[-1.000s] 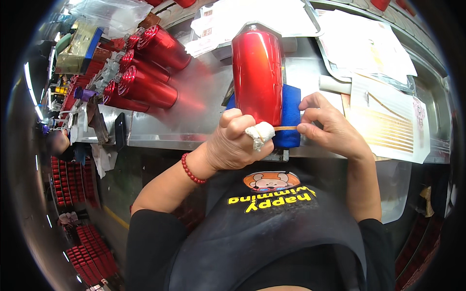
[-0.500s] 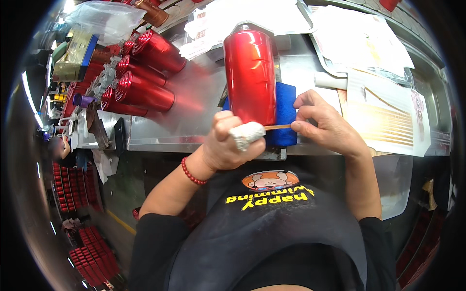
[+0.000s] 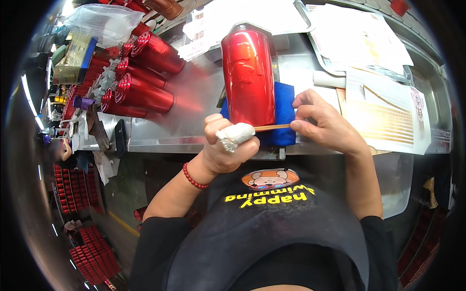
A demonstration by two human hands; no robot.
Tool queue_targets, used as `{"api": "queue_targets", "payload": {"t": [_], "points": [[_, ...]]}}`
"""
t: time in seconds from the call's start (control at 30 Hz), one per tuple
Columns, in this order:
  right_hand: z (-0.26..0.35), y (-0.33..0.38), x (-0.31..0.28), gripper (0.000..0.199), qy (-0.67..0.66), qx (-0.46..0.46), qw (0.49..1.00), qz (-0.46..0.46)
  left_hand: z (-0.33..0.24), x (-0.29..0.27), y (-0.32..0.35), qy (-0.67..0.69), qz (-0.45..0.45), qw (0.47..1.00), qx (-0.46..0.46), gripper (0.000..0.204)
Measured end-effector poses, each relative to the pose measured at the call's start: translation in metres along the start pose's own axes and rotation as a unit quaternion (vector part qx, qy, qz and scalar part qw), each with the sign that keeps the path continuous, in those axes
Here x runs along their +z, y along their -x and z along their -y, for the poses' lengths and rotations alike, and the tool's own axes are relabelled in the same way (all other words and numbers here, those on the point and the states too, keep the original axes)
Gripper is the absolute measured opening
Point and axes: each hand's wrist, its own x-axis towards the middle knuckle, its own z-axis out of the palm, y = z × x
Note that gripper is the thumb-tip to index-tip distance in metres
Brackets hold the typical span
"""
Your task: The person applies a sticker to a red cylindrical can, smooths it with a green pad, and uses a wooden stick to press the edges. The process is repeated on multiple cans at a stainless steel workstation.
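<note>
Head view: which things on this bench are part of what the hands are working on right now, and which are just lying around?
In use:
red metal cylinder lying on blue pad
thin gold strip, pinched by right hand
left hand, cloth-wrapped thumb at the cylinder's end

Lying about:
row of red cylinders
sheets of gold strips
clear plastic bag

I'm seeing one head-worn fisheye view, looking steeply down and close over the steel bench (image 3: 194, 121), my own torso filling the lower edge.
</note>
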Motion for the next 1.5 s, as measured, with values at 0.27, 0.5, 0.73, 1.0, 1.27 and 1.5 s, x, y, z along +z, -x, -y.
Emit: {"api": "queue_targets", "payload": {"t": [0.27,0.5,0.73,1.0,1.27,1.5], "points": [[-0.004,0.002,0.002,0.024,0.014,-0.004,1.0,-0.003,0.006,0.005,-0.01,0.039,0.022,0.997,0.06,0.026],[-0.001,0.0,0.0,0.025,0.0,0.018,1.0,0.014,0.0,0.002,0.004,-0.012,0.001,1.0,0.016,0.019],[-0.003,0.0,-0.001,0.024,0.025,0.021,0.999,0.016,0.008,0.005,-0.015,0.02,0.026,0.995,0.09,0.026],[-0.003,-0.001,0.0,0.024,0.002,0.021,1.0,0.017,0.003,0.0,-0.003,-0.014,0.014,0.999,0.042,0.02],[-0.001,-0.001,0.001,0.025,-0.004,0.023,1.0,0.012,0.007,0.001,-0.01,0.01,0.005,0.998,0.06,0.023],[-0.003,0.0,0.001,0.025,0.006,0.018,1.0,0.012,0.003,-0.002,-0.006,0.011,0.027,0.999,0.034,0.022]]}}
